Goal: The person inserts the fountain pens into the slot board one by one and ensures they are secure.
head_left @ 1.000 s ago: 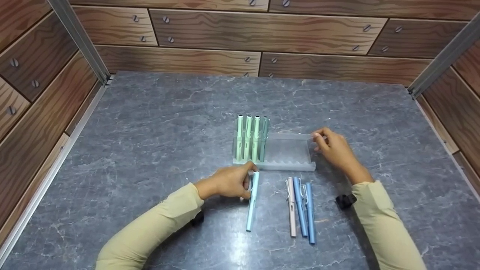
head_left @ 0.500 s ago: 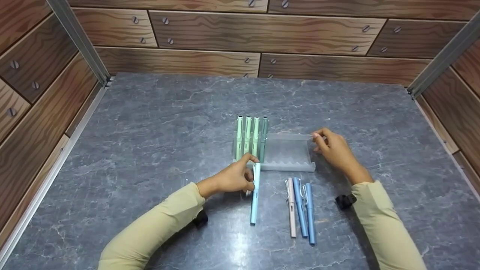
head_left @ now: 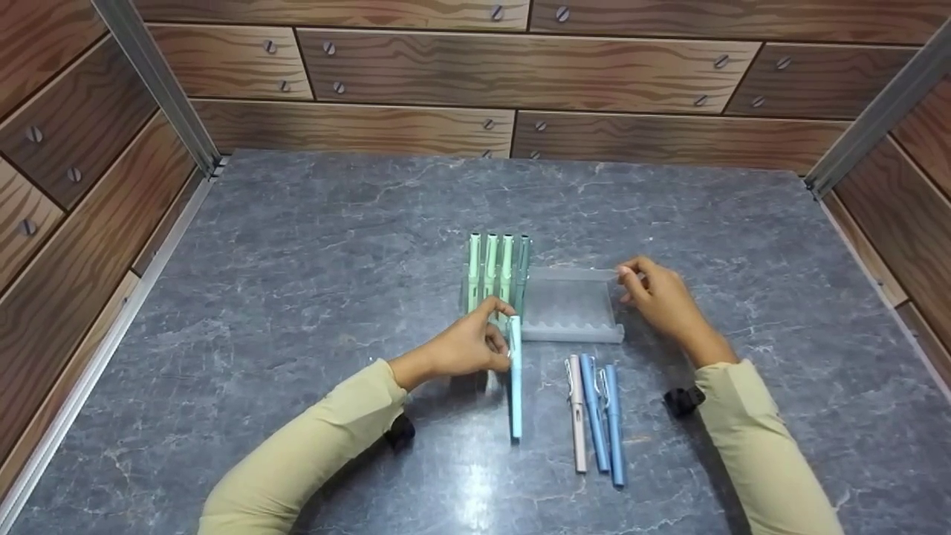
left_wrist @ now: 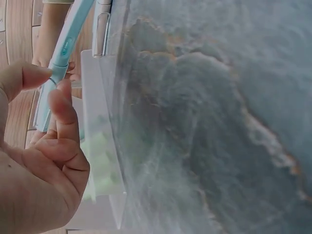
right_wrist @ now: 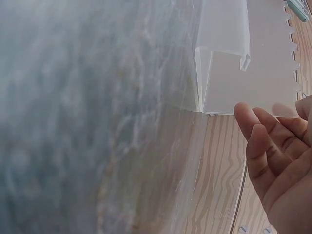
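Observation:
My left hand [head_left: 507, 338] pinches the upper end of a light blue pen [head_left: 515, 386] between thumb and finger, just in front of a clear plastic pen tray [head_left: 572, 331]. In the left wrist view the pen [left_wrist: 66, 44] runs past my fingertips [left_wrist: 62, 105] beside the tray [left_wrist: 95, 97]. Several green pens [head_left: 492, 271] lie side by side in the tray's left slots. My right hand [head_left: 625, 282] rests its fingertips against the tray's far right corner. Seen from the right wrist, those fingers [right_wrist: 261, 141] are fairly straight next to the tray [right_wrist: 229, 73].
A pale pink pen [head_left: 577, 412] and two blue pens [head_left: 603, 420] lie parallel on the grey marble table [head_left: 297, 260] in front of the tray. Wood-pattern walls [head_left: 520, 67] close in the back and both sides.
My left hand has carried the light blue pen to the right and toward the tray, turning it straighter. The right hand has stayed at the tray's corner.

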Demonstrator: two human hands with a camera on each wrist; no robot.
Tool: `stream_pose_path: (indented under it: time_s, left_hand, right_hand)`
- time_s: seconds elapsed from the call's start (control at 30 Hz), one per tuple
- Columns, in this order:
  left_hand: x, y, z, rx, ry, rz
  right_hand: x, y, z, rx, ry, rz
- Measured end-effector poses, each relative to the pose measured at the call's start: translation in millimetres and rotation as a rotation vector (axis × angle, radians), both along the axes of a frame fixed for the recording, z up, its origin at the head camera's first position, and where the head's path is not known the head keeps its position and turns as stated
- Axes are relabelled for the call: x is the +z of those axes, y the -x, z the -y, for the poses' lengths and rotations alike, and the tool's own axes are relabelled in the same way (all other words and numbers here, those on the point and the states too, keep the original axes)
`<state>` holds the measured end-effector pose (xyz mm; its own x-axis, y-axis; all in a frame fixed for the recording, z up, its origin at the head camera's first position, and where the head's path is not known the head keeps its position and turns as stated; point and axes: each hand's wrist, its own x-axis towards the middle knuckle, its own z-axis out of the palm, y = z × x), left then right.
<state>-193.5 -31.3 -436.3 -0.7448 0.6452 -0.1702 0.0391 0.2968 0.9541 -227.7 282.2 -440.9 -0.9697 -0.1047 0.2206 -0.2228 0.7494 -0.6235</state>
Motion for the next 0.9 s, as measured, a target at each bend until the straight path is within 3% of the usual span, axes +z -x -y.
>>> stream_pose_path:
  time_s: [0.4, 0.9]
  left_hand:
    - [10.3, 6.1, -9.3, 0.087, -0.048, -0.139]
    - [25.7, 16.7, -20.9, 0.174, 0.021, -0.276]
  right_hand:
    - [0.5, -0.4, -0.8, 0.009, -0.006, -0.001]
    - [-1.3, 0.3, -1.1, 0.014, -0.001, -0.021]
